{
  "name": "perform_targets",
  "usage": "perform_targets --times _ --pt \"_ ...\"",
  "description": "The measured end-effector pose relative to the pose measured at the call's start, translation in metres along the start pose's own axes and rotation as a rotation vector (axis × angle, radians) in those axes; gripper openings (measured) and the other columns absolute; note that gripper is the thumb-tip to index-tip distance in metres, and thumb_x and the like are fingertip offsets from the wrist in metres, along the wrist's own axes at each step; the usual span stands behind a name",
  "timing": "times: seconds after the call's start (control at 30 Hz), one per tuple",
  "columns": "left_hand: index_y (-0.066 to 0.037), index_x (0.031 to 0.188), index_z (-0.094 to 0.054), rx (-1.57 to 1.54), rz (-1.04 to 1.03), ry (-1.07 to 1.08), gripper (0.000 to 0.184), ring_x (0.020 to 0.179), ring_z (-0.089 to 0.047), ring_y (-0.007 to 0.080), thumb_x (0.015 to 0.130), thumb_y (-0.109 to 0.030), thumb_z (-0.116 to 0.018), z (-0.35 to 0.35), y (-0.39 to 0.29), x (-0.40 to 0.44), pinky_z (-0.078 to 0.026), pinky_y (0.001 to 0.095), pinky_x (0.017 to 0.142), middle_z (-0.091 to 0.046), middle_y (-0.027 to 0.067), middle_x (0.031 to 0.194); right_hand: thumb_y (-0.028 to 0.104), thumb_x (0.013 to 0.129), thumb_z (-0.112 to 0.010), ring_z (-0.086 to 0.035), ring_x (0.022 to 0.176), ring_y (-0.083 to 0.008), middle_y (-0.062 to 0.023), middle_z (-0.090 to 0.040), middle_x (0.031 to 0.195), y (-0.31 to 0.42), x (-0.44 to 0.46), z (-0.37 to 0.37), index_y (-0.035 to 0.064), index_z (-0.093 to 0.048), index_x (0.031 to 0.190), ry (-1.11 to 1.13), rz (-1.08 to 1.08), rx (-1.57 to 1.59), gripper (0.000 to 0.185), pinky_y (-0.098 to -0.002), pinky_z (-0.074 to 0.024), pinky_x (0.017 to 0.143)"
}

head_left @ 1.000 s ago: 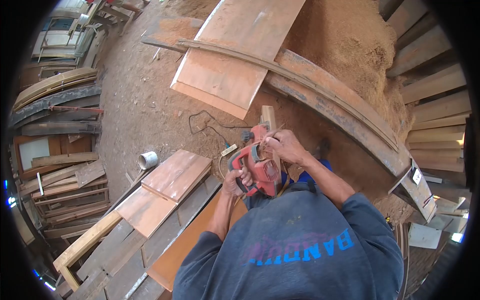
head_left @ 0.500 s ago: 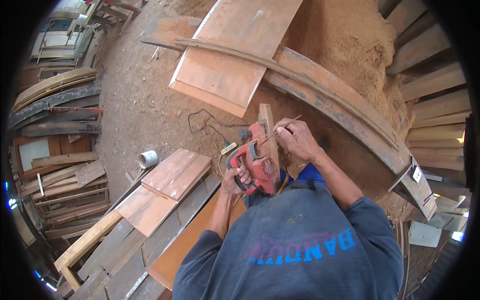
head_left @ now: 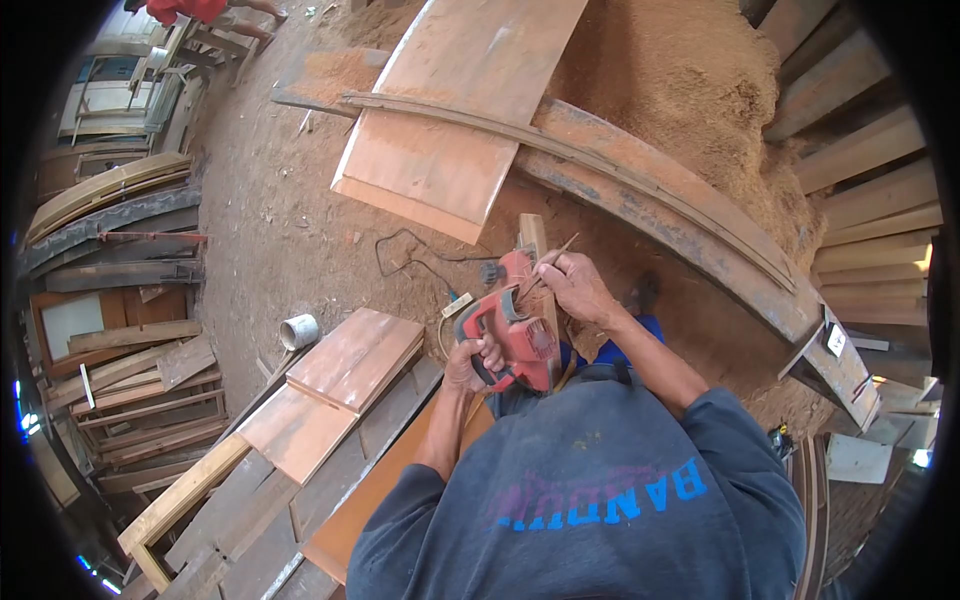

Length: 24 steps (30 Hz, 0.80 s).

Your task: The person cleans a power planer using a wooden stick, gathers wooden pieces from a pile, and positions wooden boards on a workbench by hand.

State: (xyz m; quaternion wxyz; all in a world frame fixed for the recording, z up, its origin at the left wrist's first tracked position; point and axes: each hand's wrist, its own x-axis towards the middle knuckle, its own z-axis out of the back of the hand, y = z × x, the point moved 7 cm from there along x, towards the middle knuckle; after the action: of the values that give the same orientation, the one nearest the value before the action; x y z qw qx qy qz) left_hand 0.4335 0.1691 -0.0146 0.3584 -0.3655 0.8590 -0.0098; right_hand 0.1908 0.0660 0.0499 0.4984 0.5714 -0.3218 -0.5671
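Left fingers [head_left: 490,351] wrap the red planer [head_left: 524,342]; right fingers [head_left: 551,274] pinch a thin stick [head_left: 571,242], lower end seemingly hidden.

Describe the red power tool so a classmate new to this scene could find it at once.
Find the dark shirt at the bottom centre, then go up and left to the left hand. That hand grips the red power tool. Its bright red casing sets it apart from the brown wooden panels to its left.

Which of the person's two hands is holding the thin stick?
The right hand: it pinches the thin stick, slanting over the red electric planer. The left hand instead grips the planer itself.
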Motion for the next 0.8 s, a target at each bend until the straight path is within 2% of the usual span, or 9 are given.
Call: perform_targets --times 0.07,0.17,0.23,0.33,0.43,0.5,0.57,0.73,0.8 --pt "-0.008 0.086 -0.055 0.016 0.008 -0.010 0.020 0.062 -0.052 0.0157 0.089 -0.019 -0.071 0.003 0.006 -0.007 -0.047 0.0357 0.060 -0.049 0.0007 0.073 0.022 0.102 -0.057 -0.075 0.099 -0.0314 -0.0197 -0.077 0.107 0.014 -0.006 0.009 -0.0028 -0.074 0.107 -0.016 0.091 -0.033 0.031 -0.0395 -0.0565 0.090" --pt "-0.011 0.083 -0.053 0.059 0.026 0.006 0.023 0.062 -0.051 0.0145 0.089 -0.023 -0.071 0.002 0.002 0.002 -0.044 0.0334 0.062 -0.049 0.0000 0.072 0.021 0.100 -0.058 -0.075 0.102 -0.0323 -0.0196 -0.077 0.108 -0.008 0.000 -0.016 -0.0020 -0.074 0.106 0.162 0.004 -0.188 0.029 -0.0404 -0.0563 0.092" --pt "-0.013 0.082 -0.052 0.038 0.080 0.048 0.025 0.062 -0.051 0.0135 0.089 -0.025 -0.071 0.004 0.009 0.006 -0.043 0.0317 0.063 -0.048 -0.0006 0.070 0.022 0.102 -0.058 -0.070 0.082 -0.0194 -0.0126 -0.072 0.085 -0.032 -0.001 -0.030 -0.0020 -0.072 0.099 -0.028 0.436 -0.247 0.027 -0.0349 -0.0574 0.081" --pt "-0.014 0.078 -0.051 0.032 0.105 0.029 0.025 0.063 -0.051 0.0128 0.089 -0.025 -0.070 -0.006 0.010 0.010 -0.041 0.0304 0.063 -0.049 -0.0007 0.068 0.027 0.105 -0.057 -0.068 0.077 -0.0162 -0.0086 -0.069 0.081 -0.029 -0.013 0.019 0.0010 -0.071 0.099 0.031 -0.097 0.281 0.030 -0.0323 -0.0582 0.076" --pt "-0.013 0.077 -0.054 0.047 0.116 -0.039 0.022 0.063 -0.054 0.0147 0.090 -0.023 -0.068 -0.009 0.013 0.023 -0.046 0.0323 0.064 -0.053 0.0009 0.068 0.031 0.108 -0.054 -0.065 0.074 -0.0128 -0.0046 -0.066 0.080 -0.066 -0.055 0.113 0.0052 -0.068 0.095 -0.408 -0.216 0.598 0.032 -0.0297 -0.0565 0.070" --pt "-0.013 0.077 -0.055 0.069 0.096 -0.138 0.020 0.062 -0.056 0.0160 0.089 -0.022 -0.067 -0.009 0.013 0.034 -0.049 0.0337 0.064 -0.056 0.0014 0.068 0.033 0.108 -0.053 -0.065 0.075 -0.0141 -0.0053 -0.067 0.084 -0.111 -0.099 0.183 0.0075 -0.065 0.096 -0.645 -0.212 0.560 0.030 -0.0298 -0.0570 0.068" --pt "-0.012 0.077 -0.056 0.090 0.056 -0.264 0.018 0.061 -0.057 0.0171 0.089 -0.020 -0.066 -0.005 0.017 0.056 -0.052 0.0352 0.063 -0.058 0.0016 0.068 0.033 0.108 -0.055 -0.067 0.076 -0.0166 -0.0073 -0.068 0.089 -0.169 -0.156 0.245 0.0088 -0.061 0.108 -0.898 -0.253 0.728 0.025 -0.0312 -0.0583 0.069" --pt "-0.013 0.078 -0.053 0.073 0.074 -0.460 0.015 0.057 -0.054 0.0174 0.091 -0.018 -0.058 0.002 0.038 0.090 -0.048 0.0335 0.054 -0.053 -0.0011 0.067 0.026 0.110 -0.050 -0.063 0.059 -0.0155 -0.0085 -0.066 0.081 -0.300 -0.302 0.369 0.0042 -0.061 0.107 -1.154 -0.718 0.440 0.024 -0.0299 -0.0506 0.049" --pt "-0.013 0.079 -0.053 0.075 0.040 -0.584 0.015 0.057 -0.052 0.0170 0.093 -0.019 -0.057 0.011 0.045 0.093 -0.047 0.0326 0.053 -0.052 -0.0011 0.068 0.027 0.108 -0.050 -0.068 0.064 -0.0243 -0.0166 -0.070 0.085 -0.386 -0.338 0.422 0.0012 -0.064 0.107 -1.004 -0.842 -0.119 0.029 -0.0362 -0.0542 0.054"
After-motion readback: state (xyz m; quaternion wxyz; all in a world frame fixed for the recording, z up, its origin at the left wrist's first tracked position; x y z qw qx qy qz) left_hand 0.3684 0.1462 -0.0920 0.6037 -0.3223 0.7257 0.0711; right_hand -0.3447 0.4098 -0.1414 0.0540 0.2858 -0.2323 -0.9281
